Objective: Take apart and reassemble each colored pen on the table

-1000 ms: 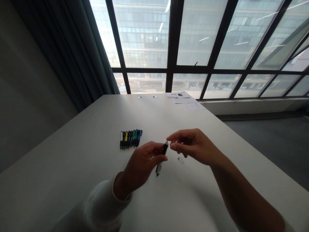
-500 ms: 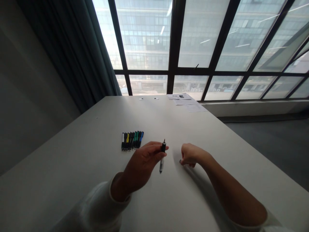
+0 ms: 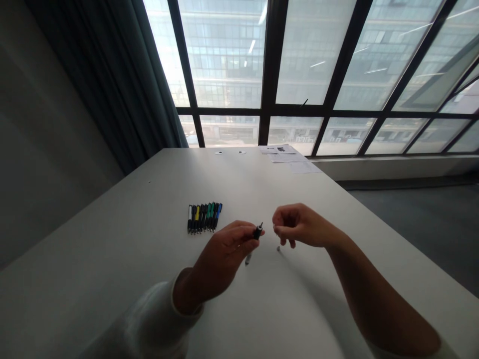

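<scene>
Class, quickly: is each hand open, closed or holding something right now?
Left hand: closed, holding a pen.
Right hand: fingertips pinched, apparently on a tiny pale piece, too small to identify.

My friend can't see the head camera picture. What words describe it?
A left hand holds a pen with its thin tip exposed; the right hand hovers nearby. A small grey piece and a row of pens lie on a white table by windows.
</scene>
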### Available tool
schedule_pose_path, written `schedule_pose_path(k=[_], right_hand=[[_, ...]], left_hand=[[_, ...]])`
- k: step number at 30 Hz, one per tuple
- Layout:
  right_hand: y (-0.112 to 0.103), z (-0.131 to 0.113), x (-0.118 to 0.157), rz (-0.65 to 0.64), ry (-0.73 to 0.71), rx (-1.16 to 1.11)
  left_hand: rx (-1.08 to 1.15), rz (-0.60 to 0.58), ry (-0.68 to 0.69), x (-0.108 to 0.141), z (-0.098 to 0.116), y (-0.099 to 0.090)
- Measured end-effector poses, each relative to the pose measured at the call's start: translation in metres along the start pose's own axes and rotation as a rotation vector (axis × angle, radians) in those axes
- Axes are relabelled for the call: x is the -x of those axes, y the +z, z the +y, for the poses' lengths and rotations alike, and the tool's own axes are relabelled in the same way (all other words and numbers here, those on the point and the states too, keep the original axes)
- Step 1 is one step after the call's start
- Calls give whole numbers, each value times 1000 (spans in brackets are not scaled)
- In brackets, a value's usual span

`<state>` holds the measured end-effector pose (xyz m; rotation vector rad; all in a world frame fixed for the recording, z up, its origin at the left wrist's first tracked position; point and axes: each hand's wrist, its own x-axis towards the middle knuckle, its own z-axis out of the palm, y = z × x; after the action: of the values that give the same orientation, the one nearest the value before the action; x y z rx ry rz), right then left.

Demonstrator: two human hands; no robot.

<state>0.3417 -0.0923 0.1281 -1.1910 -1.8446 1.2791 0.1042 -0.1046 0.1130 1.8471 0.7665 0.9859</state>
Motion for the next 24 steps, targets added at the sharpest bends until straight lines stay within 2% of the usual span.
schedule_pose_path(k=[3,7,12,20,24], right_hand=[[8,-23,14,87,-246,-245],[19,-32,18,163,-362,-292],[21,-29,13,236,-371,-309],[22,-27,13,219,-367,-275],[23,-29,13,207,-328,-184]], left_hand=[[4,-17,-6,1,1,1],[-4,-32,-4,2,3,2],[2,-41,7,2,3,2],[24,-50,12,2,0,1],[9,-66,17,2,0,1]])
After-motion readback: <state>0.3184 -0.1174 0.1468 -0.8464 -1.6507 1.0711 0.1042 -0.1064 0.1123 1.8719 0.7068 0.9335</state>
